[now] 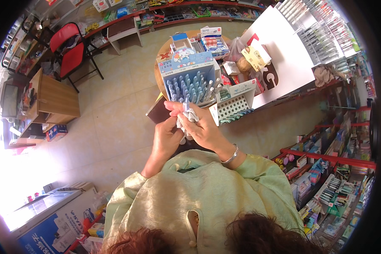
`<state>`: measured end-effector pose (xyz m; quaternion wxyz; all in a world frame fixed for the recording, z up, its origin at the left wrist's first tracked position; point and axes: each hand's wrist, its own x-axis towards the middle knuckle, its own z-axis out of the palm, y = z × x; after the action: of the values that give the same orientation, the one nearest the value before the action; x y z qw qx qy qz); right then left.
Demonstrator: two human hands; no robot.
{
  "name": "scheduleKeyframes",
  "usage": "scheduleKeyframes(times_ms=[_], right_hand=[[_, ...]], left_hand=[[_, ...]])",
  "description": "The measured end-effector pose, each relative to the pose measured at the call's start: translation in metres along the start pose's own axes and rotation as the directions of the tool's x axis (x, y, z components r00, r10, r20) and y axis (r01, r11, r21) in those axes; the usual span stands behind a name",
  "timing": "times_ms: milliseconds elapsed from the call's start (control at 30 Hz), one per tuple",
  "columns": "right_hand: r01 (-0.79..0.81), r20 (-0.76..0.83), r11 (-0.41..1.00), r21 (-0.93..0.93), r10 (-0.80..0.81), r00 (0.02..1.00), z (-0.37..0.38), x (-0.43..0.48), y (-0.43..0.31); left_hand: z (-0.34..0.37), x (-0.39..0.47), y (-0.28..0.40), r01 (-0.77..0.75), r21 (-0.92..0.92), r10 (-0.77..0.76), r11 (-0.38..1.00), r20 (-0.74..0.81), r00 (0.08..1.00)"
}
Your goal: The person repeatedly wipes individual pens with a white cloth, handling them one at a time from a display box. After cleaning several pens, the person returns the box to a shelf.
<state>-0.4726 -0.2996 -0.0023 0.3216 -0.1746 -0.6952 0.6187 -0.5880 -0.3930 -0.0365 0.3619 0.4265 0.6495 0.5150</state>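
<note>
Both hands meet in front of the chest. My right hand (pixel 203 128) holds a crumpled white cloth or tissue (pixel 190 116) around a light blue pen (pixel 186 104), whose end stands up between the fingers. My left hand (pixel 167 135) is closed at the lower end of the cloth; what its fingers grip is partly hidden. Just beyond the hands stands a blue cardboard display box (pixel 185 68) with rows of upright pens (pixel 190 85). To its right, a white display box with holes (pixel 236 106) carries green pens (pixel 236 116) along its near edge.
A round wooden table (pixel 161 79) bears the displays, an eraser box (pixel 214 46) and small packages. Beside it a white board (pixel 282 50) leans below pen racks (pixel 320 41). A red folding chair (pixel 64 43) and a wooden desk (pixel 58 95) stand left; stocked shelves (pixel 327 158) are at right.
</note>
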Motion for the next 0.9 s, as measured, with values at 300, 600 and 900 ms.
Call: scheduleKeyframes(times_ms=[300, 600, 900], right_hand=[[0.248, 0.263, 0.745, -0.620, -0.101, 0.959, -0.015, -0.003, -0.025], [-0.276, 0.163, 0.911, 0.306, 0.235, 0.958, -0.026, 0.000, -0.027], [0.112, -0.042, 0.966, -0.232, -0.125, 0.991, 0.013, -0.005, -0.017]], left_hand=[[-0.027, 0.006, 0.055, -0.250, -0.179, 0.236, 0.952, -0.093, 0.967], [-0.035, 0.006, 0.045, -0.234, -0.347, 0.223, 0.908, -0.072, 0.972], [-0.018, 0.004, 0.038, -0.275, -0.338, 0.207, 0.900, -0.223, 0.952]])
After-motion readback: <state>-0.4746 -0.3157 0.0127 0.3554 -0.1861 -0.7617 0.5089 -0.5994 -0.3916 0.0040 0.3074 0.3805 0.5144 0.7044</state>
